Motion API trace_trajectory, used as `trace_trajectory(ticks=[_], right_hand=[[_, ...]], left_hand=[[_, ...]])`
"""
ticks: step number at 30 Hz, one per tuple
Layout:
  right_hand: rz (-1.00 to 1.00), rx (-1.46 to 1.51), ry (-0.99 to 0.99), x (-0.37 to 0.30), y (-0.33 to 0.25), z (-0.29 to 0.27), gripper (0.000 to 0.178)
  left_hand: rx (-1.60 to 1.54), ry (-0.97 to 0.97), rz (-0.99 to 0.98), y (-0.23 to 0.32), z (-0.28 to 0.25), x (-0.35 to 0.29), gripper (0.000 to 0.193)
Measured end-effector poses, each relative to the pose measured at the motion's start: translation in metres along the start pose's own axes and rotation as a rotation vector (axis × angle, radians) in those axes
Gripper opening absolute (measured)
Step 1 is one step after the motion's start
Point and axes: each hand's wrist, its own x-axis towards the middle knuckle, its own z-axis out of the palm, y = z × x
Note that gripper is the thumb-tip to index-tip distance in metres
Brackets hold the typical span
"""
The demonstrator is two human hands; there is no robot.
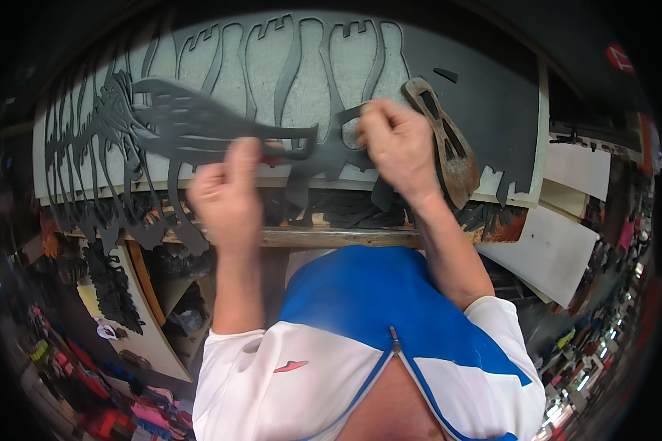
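My left hand [226,192] grips a dark grey, sole-shaped cut piece [187,117] with slots through it. The piece is raised over the board and slightly blurred by motion. A small dark scrap strip [350,113] is pinched between the thumb and fingers of my right hand [401,147]. Just right of that hand, a rusty metal cutting die [449,151] with slotted openings lies on the dark sheet material [489,95]. Rows of sole-shaped cutouts run through this sheet, and the pale cutting board [301,92] shows through them.
Tangled offcut strips [118,110] are heaped at the board's left. More dark scraps [360,209] fill the gap behind the wooden front rail [331,237]. Pale panels [552,250] stand at the right. A loose sliver [446,75] lies on the sheet.
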Motion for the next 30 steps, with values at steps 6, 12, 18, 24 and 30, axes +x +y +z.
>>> trace_trajectory(ticks=[6,12,18,24,30], right_hand=[[-0.276,-0.205,-0.482,-0.017,0.014,-0.075,0.019],[-0.348,-0.793,0.029,0.021,-0.003,-0.133,0.019],[-0.511,-0.873,0.014,0.084,0.041,-0.128,0.022],[-0.628,-0.755,0.031,0.097,0.078,-0.118,0.017],[-0.533,-0.665,0.093,0.097,0.077,-0.116,0.014]], left_hand=[[-0.189,-0.081,0.163,0.001,-0.132,0.139,0.01],[0.78,0.202,0.138,-0.054,-0.254,0.268,0.046],[1.224,0.518,0.398,-0.075,-0.251,0.267,0.081],[0.762,0.351,0.501,-0.041,-0.13,0.207,0.054],[0.509,-0.207,0.608,-0.019,0.035,0.129,0.033]])
